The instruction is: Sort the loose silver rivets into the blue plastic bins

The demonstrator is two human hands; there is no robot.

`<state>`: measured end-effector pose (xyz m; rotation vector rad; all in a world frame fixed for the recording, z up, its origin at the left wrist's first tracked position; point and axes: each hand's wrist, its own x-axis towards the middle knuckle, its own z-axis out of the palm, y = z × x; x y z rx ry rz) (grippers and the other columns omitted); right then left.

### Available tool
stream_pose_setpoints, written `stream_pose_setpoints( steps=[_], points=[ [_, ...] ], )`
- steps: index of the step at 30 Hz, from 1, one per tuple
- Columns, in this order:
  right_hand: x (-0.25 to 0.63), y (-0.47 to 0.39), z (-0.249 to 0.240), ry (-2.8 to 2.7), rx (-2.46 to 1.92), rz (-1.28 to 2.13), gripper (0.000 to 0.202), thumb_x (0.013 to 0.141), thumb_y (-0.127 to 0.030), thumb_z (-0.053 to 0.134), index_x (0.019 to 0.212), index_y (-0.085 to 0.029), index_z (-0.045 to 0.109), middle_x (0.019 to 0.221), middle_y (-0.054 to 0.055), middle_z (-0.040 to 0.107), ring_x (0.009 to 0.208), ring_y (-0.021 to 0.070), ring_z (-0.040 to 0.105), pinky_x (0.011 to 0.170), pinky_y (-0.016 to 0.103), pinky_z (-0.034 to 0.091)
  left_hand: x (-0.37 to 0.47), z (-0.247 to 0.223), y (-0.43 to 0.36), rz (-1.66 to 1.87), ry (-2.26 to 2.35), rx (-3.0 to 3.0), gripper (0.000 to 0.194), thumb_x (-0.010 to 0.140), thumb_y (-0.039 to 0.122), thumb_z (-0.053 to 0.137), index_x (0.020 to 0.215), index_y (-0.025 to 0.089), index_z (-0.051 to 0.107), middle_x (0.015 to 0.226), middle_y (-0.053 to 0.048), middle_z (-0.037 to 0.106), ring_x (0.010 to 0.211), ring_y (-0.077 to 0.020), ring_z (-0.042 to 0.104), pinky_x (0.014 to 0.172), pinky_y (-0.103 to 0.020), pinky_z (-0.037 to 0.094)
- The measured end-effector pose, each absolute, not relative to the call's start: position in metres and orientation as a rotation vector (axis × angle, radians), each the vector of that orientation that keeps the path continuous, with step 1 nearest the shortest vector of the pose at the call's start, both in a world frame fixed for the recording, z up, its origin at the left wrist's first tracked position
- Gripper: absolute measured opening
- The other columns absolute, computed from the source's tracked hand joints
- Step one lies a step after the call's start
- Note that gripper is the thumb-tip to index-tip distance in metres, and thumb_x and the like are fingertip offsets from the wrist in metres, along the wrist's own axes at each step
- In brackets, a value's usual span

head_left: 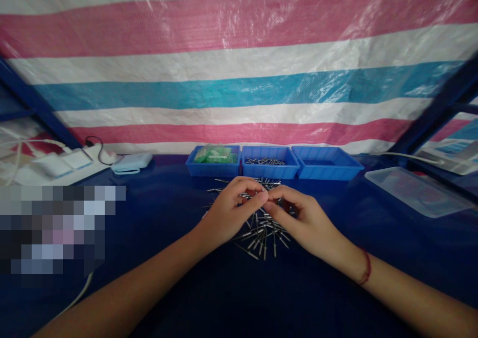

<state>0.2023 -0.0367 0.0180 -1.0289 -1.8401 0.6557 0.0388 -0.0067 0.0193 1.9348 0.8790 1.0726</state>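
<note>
Beyond your hands stand three blue bins in a row: the first bin (212,168) holds green pieces, the middle bin (270,169) metal pins, the third bin (327,168) looks bare. Your left hand (227,212) and right hand (298,218) meet fingertip to fingertip, pinching something small, directly above the scattered pins (261,233) on the counter (239,288).

Three shallow blue plastic bins (271,169) stand in a row just behind one scattered heap of small metal pins (261,233), too many to count; one clear plastic lid (418,191) lies right of the bins
</note>
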Motion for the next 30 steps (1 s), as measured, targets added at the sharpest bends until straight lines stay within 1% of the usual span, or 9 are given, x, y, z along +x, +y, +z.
stream_pose_setpoints(
  steps=[2, 4, 8, 13, 17, 22, 28, 30],
  points=[
    [0.201, -0.038, 0.020, -1.838, -0.995, 0.716, 0.014, 0.086, -0.025, 0.051, 0.087, -0.020, 0.064, 0.081, 0.001, 0.064, 0.077, 0.0139, 0.059, 0.073, 0.029, 0.047, 0.039, 0.020, -0.009, 1.092, 0.852, 1.902, 0.013, 0.085, 0.027, 0.054, 0.087, 0.017, 0.062, 0.094, -0.003, 0.059, 0.092, -0.0158, 0.055, 0.074, -0.027, 0.048],
    [0.201, -0.038, 0.022, -1.829, -0.987, 0.774, 0.017, 0.087, -0.027, 0.050, 0.087, -0.021, 0.065, 0.078, 0.001, 0.062, 0.077, 0.0139, 0.058, 0.075, 0.030, 0.046, 0.039, 0.021, -0.010, 1.085, 0.830, 1.877, 0.014, 0.085, 0.027, 0.054, 0.089, 0.017, 0.062, 0.094, -0.004, 0.058, 0.091, -0.0154, 0.056, 0.073, -0.026, 0.048],
    [0.202, -0.037, 0.022, -1.773, -1.029, 0.856, 0.019, 0.086, -0.031, 0.051, 0.084, -0.020, 0.066, 0.072, 0.000, 0.059, 0.076, 0.0157, 0.057, 0.072, 0.031, 0.046, 0.038, 0.022, -0.012, 1.068, 0.821, 1.868, 0.014, 0.085, 0.027, 0.053, 0.091, 0.017, 0.063, 0.095, -0.003, 0.058, 0.090, -0.0146, 0.056, 0.074, -0.025, 0.048],
    [0.204, -0.036, 0.018, -1.721, -1.052, 0.912, 0.018, 0.084, -0.034, 0.055, 0.084, -0.019, 0.066, 0.073, 0.001, 0.059, 0.076, 0.0171, 0.058, 0.071, 0.033, 0.046, 0.038, 0.023, -0.011, 1.078, 0.850, 1.881, 0.012, 0.083, 0.025, 0.056, 0.090, 0.018, 0.063, 0.095, -0.003, 0.059, 0.088, -0.0137, 0.056, 0.074, -0.024, 0.047],
    [0.204, -0.034, 0.013, -1.618, -1.043, 0.939, 0.014, 0.080, -0.033, 0.060, 0.084, -0.020, 0.063, 0.075, 0.001, 0.061, 0.072, 0.0150, 0.058, 0.067, 0.031, 0.046, 0.039, 0.024, -0.011, 1.062, 0.881, 1.856, 0.013, 0.083, 0.025, 0.056, 0.089, 0.016, 0.063, 0.090, -0.002, 0.062, 0.083, -0.0131, 0.057, 0.071, -0.024, 0.047],
    [0.204, -0.034, 0.012, -1.507, -0.992, 0.925, 0.012, 0.076, -0.028, 0.065, 0.083, -0.020, 0.061, 0.075, -0.001, 0.062, 0.067, 0.0111, 0.058, 0.062, 0.026, 0.045, 0.040, 0.021, -0.010, 1.059, 0.913, 1.826, 0.015, 0.083, 0.025, 0.056, 0.094, 0.018, 0.064, 0.093, -0.003, 0.063, 0.085, -0.0140, 0.058, 0.072, -0.025, 0.047],
    [0.203, -0.037, 0.014, -1.505, -0.938, 0.942, 0.011, 0.077, -0.023, 0.065, 0.087, -0.021, 0.060, 0.069, -0.002, 0.064, 0.062, 0.0100, 0.060, 0.057, 0.024, 0.046, 0.040, 0.020, -0.008, 1.047, 0.893, 1.759, 0.013, 0.081, 0.023, 0.057, 0.090, 0.016, 0.063, 0.092, -0.004, 0.065, 0.084, -0.0150, 0.060, 0.075, -0.027, 0.048],
    [0.203, -0.038, 0.014, -1.534, -0.916, 0.927, 0.011, 0.077, -0.022, 0.063, 0.088, -0.022, 0.060, 0.071, -0.002, 0.065, 0.063, 0.0103, 0.062, 0.059, 0.024, 0.048, 0.040, 0.020, -0.008, 1.016, 0.889, 1.739, 0.013, 0.081, 0.022, 0.056, 0.089, 0.015, 0.062, 0.089, -0.003, 0.066, 0.081, -0.0147, 0.061, 0.073, -0.027, 0.048]
  ],
)
